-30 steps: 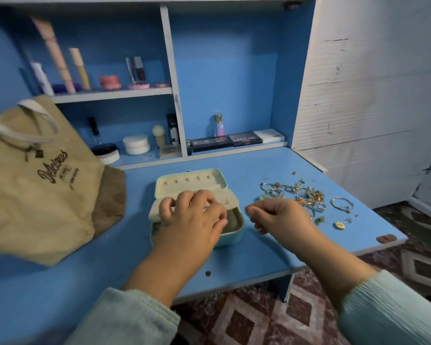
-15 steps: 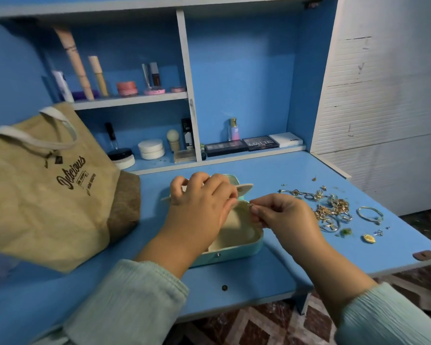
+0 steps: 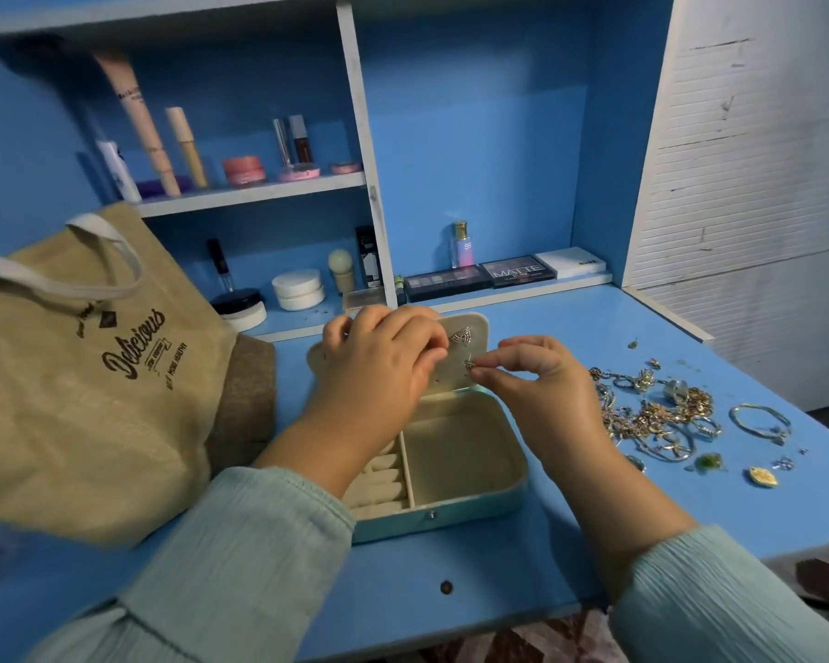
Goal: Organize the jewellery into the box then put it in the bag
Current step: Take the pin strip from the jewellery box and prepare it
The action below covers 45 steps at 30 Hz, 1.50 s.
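Cream-lined and pale teal outside, the jewellery box (image 3: 460, 476) sits open on the blue desk (image 3: 522, 557), its long axis running left to right, its clasp side facing the person. Its lid (image 3: 460, 356) stands tilted back toward the shelves, inner face toward the camera, with a small fan-shaped earring (image 3: 461, 335) pinned near its top. The left hand (image 3: 379, 370) curls over the lid's upper left part, fingers bent together against its inner panel. The right hand (image 3: 542, 380) pinches a tiny stud earring (image 3: 468, 365) between thumb and forefinger, holding it right at the lid's perforated panel, its other fingers loosely curled. The box's right compartment is bare; the left one holds padded ring rolls. To the right of the box, apart from it, lies a tangled heap of gold jewellery (image 3: 652, 409), with a bangle (image 3: 757, 421) beyond it. A tan bag (image 3: 82, 375) printed "Delicious" stands left of the box.
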{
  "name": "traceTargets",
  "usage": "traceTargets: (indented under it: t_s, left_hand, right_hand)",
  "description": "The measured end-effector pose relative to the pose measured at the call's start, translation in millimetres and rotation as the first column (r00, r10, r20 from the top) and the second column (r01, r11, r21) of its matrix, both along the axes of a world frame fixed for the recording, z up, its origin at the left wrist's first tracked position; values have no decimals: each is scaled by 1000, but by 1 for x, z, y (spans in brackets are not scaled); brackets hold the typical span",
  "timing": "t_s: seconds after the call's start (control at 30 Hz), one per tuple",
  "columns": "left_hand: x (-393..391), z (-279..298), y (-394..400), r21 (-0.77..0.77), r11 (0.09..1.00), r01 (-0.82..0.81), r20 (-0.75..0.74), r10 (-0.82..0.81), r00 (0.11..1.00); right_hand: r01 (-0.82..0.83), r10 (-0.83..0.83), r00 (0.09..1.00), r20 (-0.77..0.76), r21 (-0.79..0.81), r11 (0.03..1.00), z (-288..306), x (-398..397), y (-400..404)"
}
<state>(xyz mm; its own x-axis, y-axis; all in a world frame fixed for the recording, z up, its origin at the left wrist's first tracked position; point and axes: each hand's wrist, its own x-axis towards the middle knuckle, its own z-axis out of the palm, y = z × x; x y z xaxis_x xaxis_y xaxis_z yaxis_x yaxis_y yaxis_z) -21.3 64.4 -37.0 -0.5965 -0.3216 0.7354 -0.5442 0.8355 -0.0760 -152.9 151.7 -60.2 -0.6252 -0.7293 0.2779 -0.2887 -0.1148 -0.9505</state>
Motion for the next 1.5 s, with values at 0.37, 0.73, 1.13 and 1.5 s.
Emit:
traceTargets:
  t_s: [0.37,0.73,1.13,1.5]
  left_hand:
    - [-3,11,0,142,989,-37,36,32,999]
    - [1,22,12,343,936,-77,107,42,993]
    - [8,41,31,689,725,1,-15,13,1000]
    - [-13,80,7,740,628,-243,320,-10,947]
  right_hand:
    - [-45,50,991,126,-37,998,4,-3,-14]
    - [-36,41,986,161,-31,999,2,-2,-16]
    - [7,1,998,55,-135,991,-14,-1,-12]
    - [-96,81,974,-211,-62,993,-19,-6,-3]
